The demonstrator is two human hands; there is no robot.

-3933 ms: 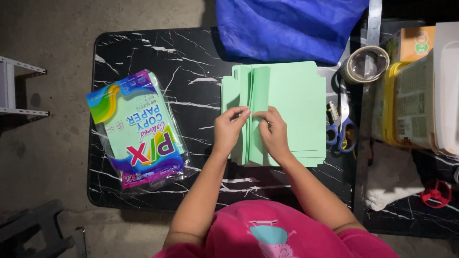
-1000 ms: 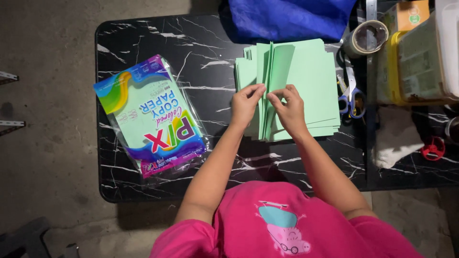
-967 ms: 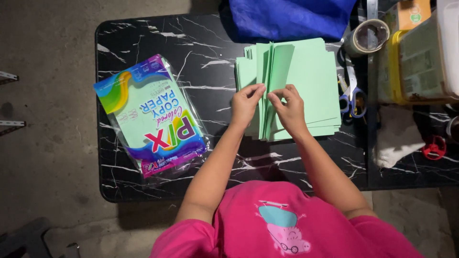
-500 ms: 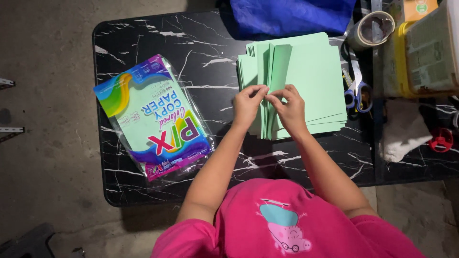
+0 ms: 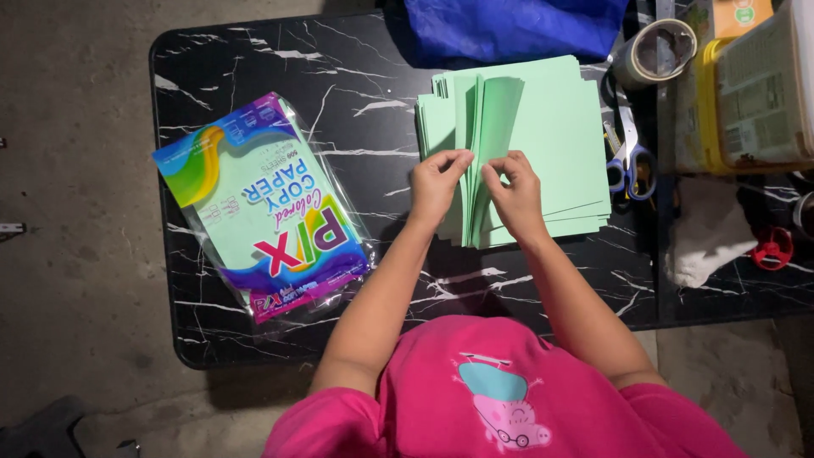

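Observation:
A stack of light green paper sheets point(image 5: 551, 136) lies on the black marble-pattern table point(image 5: 254, 68). My left hand point(image 5: 437, 182) and my right hand point(image 5: 513, 191) meet at the stack's near edge. Both pinch a green sheet point(image 5: 496, 106) that stands up in a curl from the middle of the stack. Left of my hands lies a colourful plastic pack of paper point(image 5: 263, 208), flat on the table.
A blue bag point(image 5: 509, 30) sits at the table's far edge. To the right lie scissors with blue handles point(image 5: 627, 153), a tape roll point(image 5: 653, 51), a yellow-rimmed container point(image 5: 755, 85), a white cloth point(image 5: 704, 237) and a red object point(image 5: 772, 250).
My hands have stayed at the stack's near edge, working the lifted sheet. The view has shifted a little; the sheet stands more upright than before.

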